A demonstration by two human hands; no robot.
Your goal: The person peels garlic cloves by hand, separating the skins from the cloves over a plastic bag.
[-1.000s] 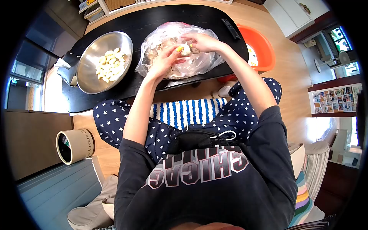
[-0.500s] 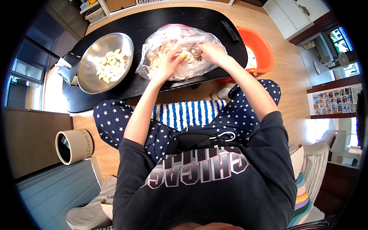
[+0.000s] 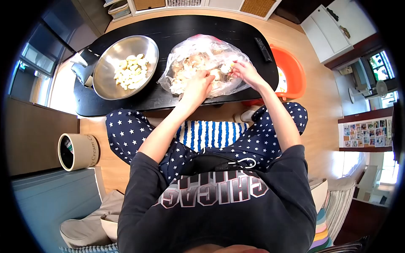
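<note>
A clear plastic bag (image 3: 175,63) lies spread on the black table in front of me, with garlic bulbs, loose cloves and papery skins (image 3: 192,63) in it. My right hand (image 3: 248,74) is at the bag's right side, its fingertips pinched on a pale piece of garlic (image 3: 228,67). Over the middle of the bag, my left hand (image 3: 201,86) has its fingers curled together; what they hold, if anything, is hidden. A wide steel bowl (image 3: 103,80) stands left of the bag. Peeled garlic cloves (image 3: 131,71) are heaped inside it.
The black table (image 3: 177,25) carries a dark remote control (image 3: 263,49) at its right end. Beyond that end is an orange tub (image 3: 295,71). A cream bin (image 3: 86,152) stands on the floor at left. My knees are close to the table's near edge.
The view has shifted slightly. My hands have drawn further apart over the bag. The yellowish clove seen at my left fingertips no longer shows there; a pale piece is at my right fingertips.
</note>
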